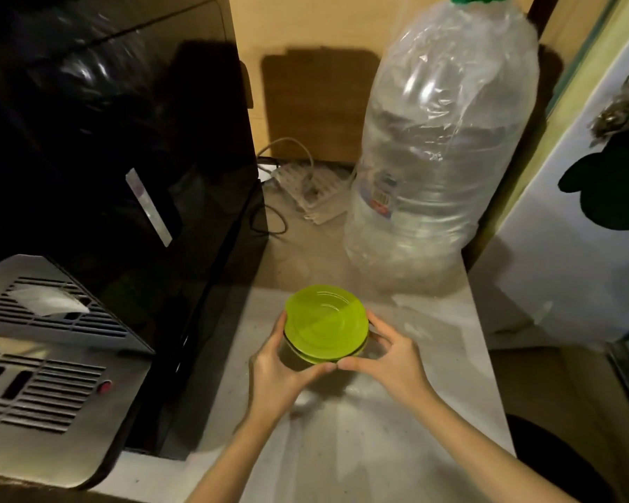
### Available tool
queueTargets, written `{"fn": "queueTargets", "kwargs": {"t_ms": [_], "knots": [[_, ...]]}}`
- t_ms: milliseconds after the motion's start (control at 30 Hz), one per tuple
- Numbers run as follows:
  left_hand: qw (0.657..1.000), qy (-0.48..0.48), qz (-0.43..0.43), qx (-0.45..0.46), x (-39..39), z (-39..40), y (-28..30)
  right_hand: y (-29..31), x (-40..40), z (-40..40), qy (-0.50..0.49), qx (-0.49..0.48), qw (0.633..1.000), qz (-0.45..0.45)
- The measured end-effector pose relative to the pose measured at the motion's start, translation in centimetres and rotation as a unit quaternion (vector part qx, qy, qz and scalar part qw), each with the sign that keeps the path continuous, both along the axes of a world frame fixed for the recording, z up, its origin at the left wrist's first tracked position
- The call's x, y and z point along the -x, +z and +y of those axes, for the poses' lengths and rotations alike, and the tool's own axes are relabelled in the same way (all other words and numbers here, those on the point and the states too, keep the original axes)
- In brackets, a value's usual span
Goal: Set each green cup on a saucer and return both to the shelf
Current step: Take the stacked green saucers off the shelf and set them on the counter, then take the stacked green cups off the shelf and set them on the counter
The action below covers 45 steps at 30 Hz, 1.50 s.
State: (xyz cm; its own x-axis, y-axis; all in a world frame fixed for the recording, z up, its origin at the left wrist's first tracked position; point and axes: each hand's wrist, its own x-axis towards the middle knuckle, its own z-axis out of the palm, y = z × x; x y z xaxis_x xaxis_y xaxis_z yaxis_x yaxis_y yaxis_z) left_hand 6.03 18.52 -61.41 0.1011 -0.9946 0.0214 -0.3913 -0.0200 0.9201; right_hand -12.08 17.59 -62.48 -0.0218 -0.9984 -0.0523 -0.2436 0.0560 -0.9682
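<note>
Glossy translucent green saucers [325, 323], crinkled clear plastic-wrapped bottle [440, 147]

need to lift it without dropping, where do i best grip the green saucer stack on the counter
Grip the green saucer stack by its rim at opposite sides, coming in from left and right. It is round, flat and shallow, so only the edge offers purchase. The left hand and right hand already cup it that way above the counter, thumbs meeting at the near edge.

Lime-green translucent saucers [325, 323], pale speckled counter [396, 448], glossy black appliance [106, 139], clear green-capped bottle [440, 147].
</note>
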Motion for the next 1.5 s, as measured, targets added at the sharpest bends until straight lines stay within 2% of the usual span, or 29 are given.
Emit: {"fn": "queueTargets", "kwargs": {"t_ms": [267, 567, 733, 1000, 1200, 1400, 1500], "knots": [[0.992, -0.009, -0.099, -0.074, -0.3, -0.8, -2.1, -2.7, -0.7, -0.6, -0.022, -0.012, 0.997, 0.068], [0.988, 0.0, -0.112, -0.105, -0.6, -1.2, -3.1, -3.3, -1.3, -1.3, -0.005, 0.02, 0.992, 0.127], [0.984, -0.006, -0.14, -0.109, -0.8, -1.6, -3.8, -3.6, -1.5, -1.5, -0.005, 0.054, 0.981, 0.188], [0.981, -0.018, -0.155, -0.118, -0.9, -1.5, -4.2, -4.4, -1.3, -1.5, 0.009, 0.038, 0.972, 0.231], [0.979, -0.044, -0.169, -0.109, -0.9, -1.4, -3.3, -3.9, -0.5, -1.6, 0.033, 0.026, 0.965, 0.26], [0.965, -0.084, -0.24, -0.058, -0.9, -2.2, -0.8, -1.3, 0.6, -1.9, 0.072, -0.005, 0.958, 0.277], [0.946, -0.144, -0.277, -0.088, -0.1, -3.3, 1.6, 0.9, 1.5, -2.5, 0.077, 0.004, 0.955, 0.286]]}}
